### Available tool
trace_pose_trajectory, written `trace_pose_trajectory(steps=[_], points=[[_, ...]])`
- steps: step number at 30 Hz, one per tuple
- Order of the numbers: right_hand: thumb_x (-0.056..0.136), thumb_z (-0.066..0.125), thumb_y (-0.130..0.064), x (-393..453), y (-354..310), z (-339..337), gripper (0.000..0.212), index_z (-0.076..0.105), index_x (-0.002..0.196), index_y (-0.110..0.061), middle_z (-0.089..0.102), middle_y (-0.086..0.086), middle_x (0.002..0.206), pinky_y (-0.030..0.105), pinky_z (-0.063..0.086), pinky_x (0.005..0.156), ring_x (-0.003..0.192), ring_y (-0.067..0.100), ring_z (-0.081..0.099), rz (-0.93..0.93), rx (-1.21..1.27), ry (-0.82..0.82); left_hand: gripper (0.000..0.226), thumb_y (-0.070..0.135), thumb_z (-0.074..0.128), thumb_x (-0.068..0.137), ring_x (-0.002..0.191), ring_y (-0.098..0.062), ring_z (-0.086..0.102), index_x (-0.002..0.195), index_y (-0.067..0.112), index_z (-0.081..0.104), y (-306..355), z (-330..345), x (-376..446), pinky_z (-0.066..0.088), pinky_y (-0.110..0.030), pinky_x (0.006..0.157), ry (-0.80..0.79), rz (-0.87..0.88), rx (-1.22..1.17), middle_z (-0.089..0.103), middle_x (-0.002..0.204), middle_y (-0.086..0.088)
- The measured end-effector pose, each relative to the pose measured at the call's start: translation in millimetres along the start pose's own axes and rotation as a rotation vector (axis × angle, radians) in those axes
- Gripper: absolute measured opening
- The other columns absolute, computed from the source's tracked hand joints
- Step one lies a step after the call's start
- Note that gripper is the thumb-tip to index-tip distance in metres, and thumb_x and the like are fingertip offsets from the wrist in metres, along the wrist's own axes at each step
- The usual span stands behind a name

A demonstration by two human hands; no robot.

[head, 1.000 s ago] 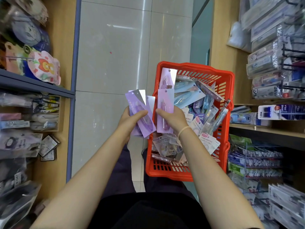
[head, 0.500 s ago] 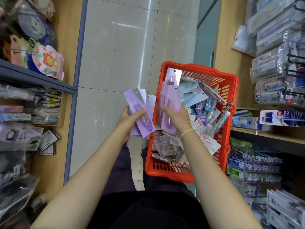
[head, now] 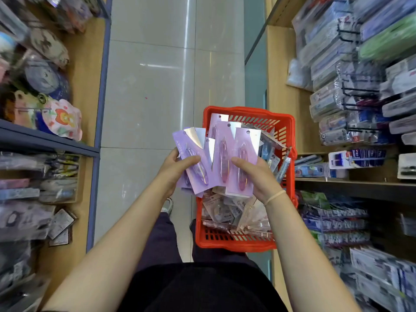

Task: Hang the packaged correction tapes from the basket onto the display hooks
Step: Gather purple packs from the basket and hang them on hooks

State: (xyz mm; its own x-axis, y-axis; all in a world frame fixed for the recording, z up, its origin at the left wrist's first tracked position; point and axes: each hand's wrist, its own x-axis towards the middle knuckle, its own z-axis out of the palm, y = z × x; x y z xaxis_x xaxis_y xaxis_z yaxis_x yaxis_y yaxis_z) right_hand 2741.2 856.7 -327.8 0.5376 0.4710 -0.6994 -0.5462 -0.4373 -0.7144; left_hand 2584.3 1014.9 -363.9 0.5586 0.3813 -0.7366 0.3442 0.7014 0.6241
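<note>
Holding a fan of purple packs (head: 198, 167) in your left hand (head: 177, 170), you have the thumb laid across the front of the top card and the fingers curled behind the bundle; your right hand (head: 258, 176) grips two more purple correction-tape packs (head: 238, 161) side by side, thumb pressed on the front of the nearer one, fingers wrapped round the back; both bundles sit upright with their hang-holes at the top, and they overlap slightly where the two hands meet. You hold all of it just above the red basket (head: 288, 131), which stands on the tiled floor (head: 157, 86) in the aisle; inside it lie many more packaged tapes (head: 227, 210), piled loosely at all angles. To your right the display hooks (head: 358, 93) jut from the shelving, already carrying rows of packaged stationery, though that side is blurred; to your left a shelf (head: 45, 140) carries other packaged goods.
</note>
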Motion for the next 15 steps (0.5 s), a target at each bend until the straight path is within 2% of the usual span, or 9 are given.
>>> trace_pose_trajectory(steps=[3,6,9,11,12,14,15], points=[[0.09,0.07,-0.008,-26,-26,-7,0.025,0.069,0.115,-0.01,0.075,0.005,0.101,0.026,0.056,0.07,0.088,0.018,0.071,-0.088,0.015,-0.03,0.033,0.017,0.073,0.087,0.076,-0.03,0.067,0.116,0.016,0.058,21,3,-15,0.049,-0.029,0.045,-0.073,0.005,0.03,0.071,0.099,-0.012],[0.083,0.077,-0.015,-49,-47,-12,0.036,0.069,0.118,-0.009,0.075,0.009,0.106,0.041,0.056,0.09,0.099,0.026,0.071,-0.157,0.134,0.01,0.024,0.022,0.065,0.083,0.065,-0.024,0.066,0.105,0.018,0.057,45,5,-29,0.047,-0.026,0.042,-0.133,0.013,0.049,0.07,0.079,-0.003],[0.072,0.083,-0.026,-70,-59,-2,0.048,0.07,0.116,-0.011,0.074,0.012,0.109,0.047,0.053,0.097,0.101,0.029,0.07,-0.203,0.155,0.002,0.021,0.024,0.057,0.075,0.052,-0.011,0.063,0.095,0.017,0.056,67,11,-43,0.044,-0.016,0.043,-0.251,0.018,0.011,0.066,0.063,0.006],[0.074,0.083,-0.022,-83,-61,17,0.043,0.072,0.114,-0.011,0.074,0.013,0.111,0.044,0.054,0.096,0.103,0.029,0.07,-0.227,0.13,-0.016,0.019,0.021,0.062,0.078,0.059,-0.011,0.067,0.096,0.014,0.062,77,17,-52,0.05,-0.017,0.05,-0.331,0.011,-0.007,0.07,0.072,0.002],[0.078,0.082,-0.017,-89,-61,27,0.038,0.071,0.115,-0.011,0.074,0.013,0.112,0.042,0.055,0.095,0.104,0.029,0.07,-0.239,0.123,-0.001,0.03,0.022,0.066,0.078,0.072,-0.017,0.072,0.105,0.009,0.066,81,21,-56,0.056,-0.022,0.059,-0.378,0.002,-0.006,0.074,0.086,-0.005],[0.083,0.078,-0.014,-99,-56,45,0.038,0.069,0.12,-0.01,0.074,0.014,0.115,0.043,0.057,0.094,0.108,0.033,0.069,-0.251,0.121,0.062,0.059,0.027,0.077,0.074,0.101,-0.034,0.071,0.128,0.005,0.064,85,27,-64,0.06,-0.043,0.08,-0.467,-0.048,-0.012,0.072,0.115,-0.018],[0.083,0.077,-0.017,-104,-53,51,0.04,0.069,0.122,-0.01,0.073,0.015,0.116,0.047,0.056,0.096,0.11,0.035,0.069,-0.252,0.132,0.101,0.061,0.026,0.079,0.074,0.104,-0.037,0.071,0.13,0.006,0.063,86,29,-65,0.06,-0.049,0.082,-0.497,-0.043,-0.018,0.072,0.118,-0.019]])
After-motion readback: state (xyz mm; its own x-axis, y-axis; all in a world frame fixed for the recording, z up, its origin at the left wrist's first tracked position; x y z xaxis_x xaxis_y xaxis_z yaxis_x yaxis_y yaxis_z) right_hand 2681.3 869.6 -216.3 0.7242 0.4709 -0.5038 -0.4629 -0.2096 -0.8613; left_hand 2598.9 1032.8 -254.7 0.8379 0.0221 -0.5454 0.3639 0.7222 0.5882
